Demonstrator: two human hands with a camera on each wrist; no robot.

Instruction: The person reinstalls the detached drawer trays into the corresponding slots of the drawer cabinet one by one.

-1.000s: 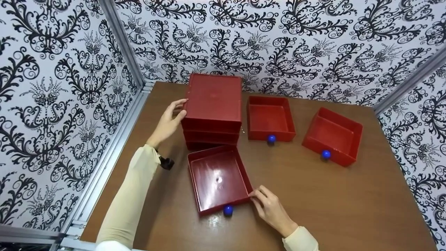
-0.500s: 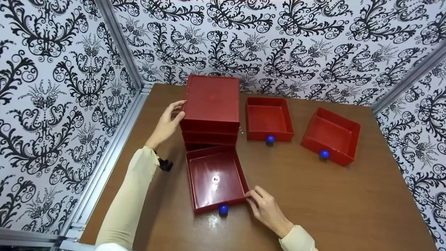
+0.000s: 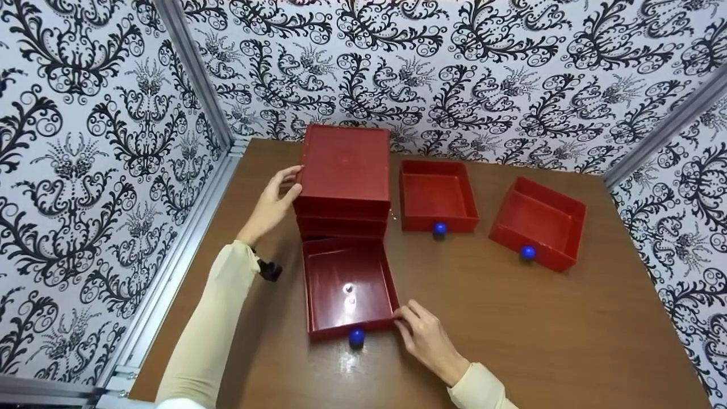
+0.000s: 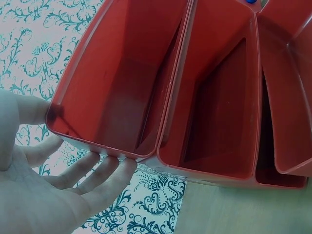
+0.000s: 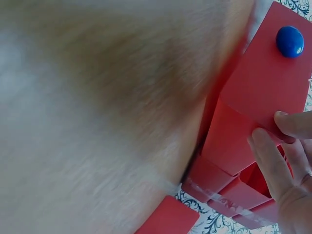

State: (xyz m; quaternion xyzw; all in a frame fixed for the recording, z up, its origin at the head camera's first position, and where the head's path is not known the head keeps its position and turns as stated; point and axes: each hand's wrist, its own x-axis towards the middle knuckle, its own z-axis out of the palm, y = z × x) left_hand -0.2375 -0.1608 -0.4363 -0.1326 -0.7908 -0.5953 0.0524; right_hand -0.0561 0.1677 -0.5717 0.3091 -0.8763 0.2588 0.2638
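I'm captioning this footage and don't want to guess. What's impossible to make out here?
- Left wrist view: inside of the lowest slot, mostly hidden by the front drawer.
- Left wrist view: a blue knob, mostly cut off by the top edge.
- Right wrist view: part of the right hand, cut off by the right edge.
- Right wrist view: the large mass at left, too blurred to name.

Patterned white walls edge a brown table.
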